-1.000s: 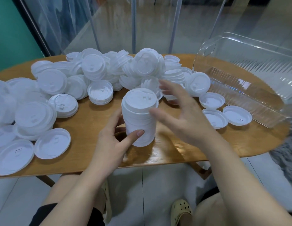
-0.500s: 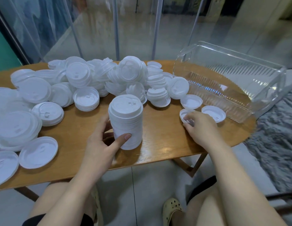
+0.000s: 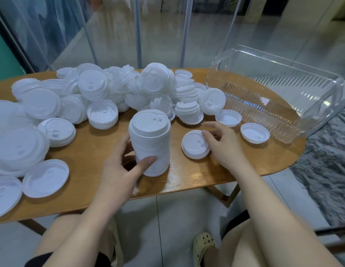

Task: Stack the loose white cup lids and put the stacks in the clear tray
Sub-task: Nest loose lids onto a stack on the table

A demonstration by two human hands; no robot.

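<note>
A tall stack of white lids (image 3: 150,140) stands upright near the front of the wooden table (image 3: 187,176). My left hand (image 3: 119,168) grips the stack's lower part, thumb on its front. My right hand (image 3: 221,143) holds a single white lid (image 3: 194,145), top side up, by its right edge, just right of the stack. The clear tray (image 3: 274,105) lies tilted at the table's right end with nothing in it. Two single lids (image 3: 228,118) (image 3: 254,132) lie upside down between my right hand and the tray.
A large heap of loose lids and short stacks (image 3: 113,89) covers the back and left of the table. Bigger lids (image 3: 45,178) lie at the front left edge. A grey rug (image 3: 326,160) is on the floor to the right.
My right hand reached right to a loose lid near the tray, picked it up, and brought it back toward the stack, turned top side up. The left hand kept holding the stack.
</note>
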